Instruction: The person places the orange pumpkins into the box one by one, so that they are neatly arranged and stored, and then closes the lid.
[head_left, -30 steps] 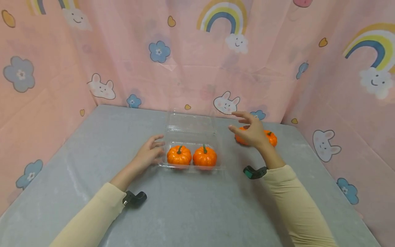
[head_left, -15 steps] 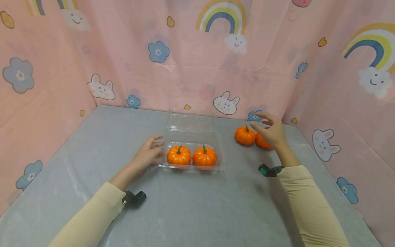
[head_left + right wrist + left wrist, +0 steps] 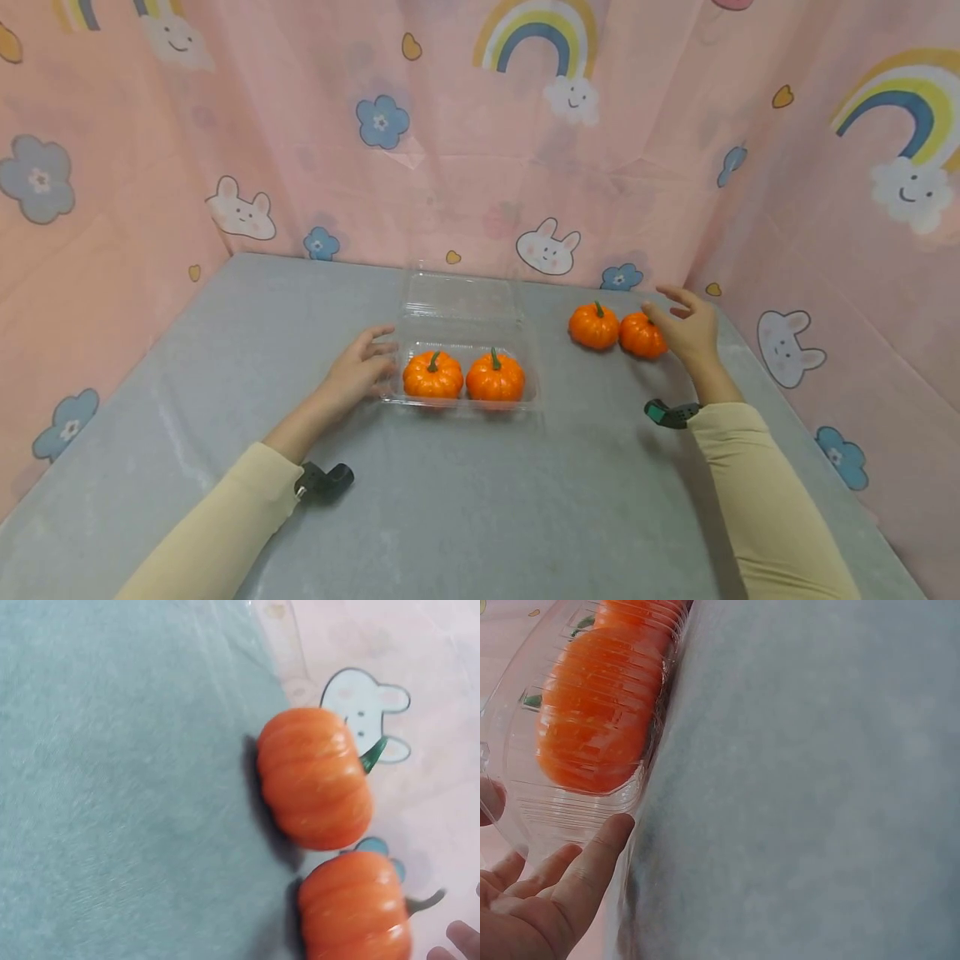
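Two small orange pumpkins with green stems, a left one (image 3: 432, 375) and a right one (image 3: 496, 379), sit side by side in a clear plastic clamshell box (image 3: 465, 406) whose lid stands raised behind them. At the box's left end is my left hand (image 3: 356, 373), fingers extended; in the left wrist view, a fingertip (image 3: 619, 823) lies right at the ribbed wall. Two more pumpkins are on the table to the right, one nearer the box (image 3: 594, 326) and an outer one (image 3: 642, 335). My right hand (image 3: 690, 333) hovers at the outer pumpkin's right side, thumb and fingers spread, partly overlapping it.
The grey tabletop (image 3: 480, 508) reaches back to a pink curtain (image 3: 315, 100) with rainbows, rabbits and flowers. Curtain walls also stand on the left and right. A black camera mount sits at each wrist, the left mount (image 3: 326, 482) close to the table.
My right hand has moved right, from over the two loose pumpkins to the outer one's far side, uncovering them. My left hand and the box stay in place.
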The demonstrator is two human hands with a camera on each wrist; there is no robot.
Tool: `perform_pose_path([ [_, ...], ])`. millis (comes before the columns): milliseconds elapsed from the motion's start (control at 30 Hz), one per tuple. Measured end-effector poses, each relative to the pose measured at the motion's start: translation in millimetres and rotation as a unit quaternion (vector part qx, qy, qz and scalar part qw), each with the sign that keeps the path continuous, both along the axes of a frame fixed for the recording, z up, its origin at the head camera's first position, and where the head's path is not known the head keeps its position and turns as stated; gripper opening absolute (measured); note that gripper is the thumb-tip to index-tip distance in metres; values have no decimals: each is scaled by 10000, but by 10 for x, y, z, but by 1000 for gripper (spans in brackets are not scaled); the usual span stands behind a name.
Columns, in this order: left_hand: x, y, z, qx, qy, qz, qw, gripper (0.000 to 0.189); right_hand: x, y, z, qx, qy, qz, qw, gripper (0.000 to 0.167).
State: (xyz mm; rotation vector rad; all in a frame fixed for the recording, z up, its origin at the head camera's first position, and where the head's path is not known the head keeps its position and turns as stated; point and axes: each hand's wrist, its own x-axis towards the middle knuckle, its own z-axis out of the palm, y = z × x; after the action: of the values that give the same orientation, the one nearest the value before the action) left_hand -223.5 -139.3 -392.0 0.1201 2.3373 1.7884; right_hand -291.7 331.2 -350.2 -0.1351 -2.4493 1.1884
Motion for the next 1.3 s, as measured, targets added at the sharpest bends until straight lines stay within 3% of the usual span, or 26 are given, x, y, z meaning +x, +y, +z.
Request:
perform_pose_path([
  [333,11,0,15,10,-13,-12,10000,63,-96,128,-255,-214,99,-335,9992,48],
  [600,-12,-4,-3,7,-6,-11,10000,62,-122,232,-416,-336,-324,-444,9979,53],
  [867,-16,-6,-10,-18,-24,15,10000,62,-114,250,-454,-241,-656,-366,9969,56],
  [1300,6,-9,0,25,-26,18,10000,63,-116,261,-512,-165,-850,-264,9959,56],
])
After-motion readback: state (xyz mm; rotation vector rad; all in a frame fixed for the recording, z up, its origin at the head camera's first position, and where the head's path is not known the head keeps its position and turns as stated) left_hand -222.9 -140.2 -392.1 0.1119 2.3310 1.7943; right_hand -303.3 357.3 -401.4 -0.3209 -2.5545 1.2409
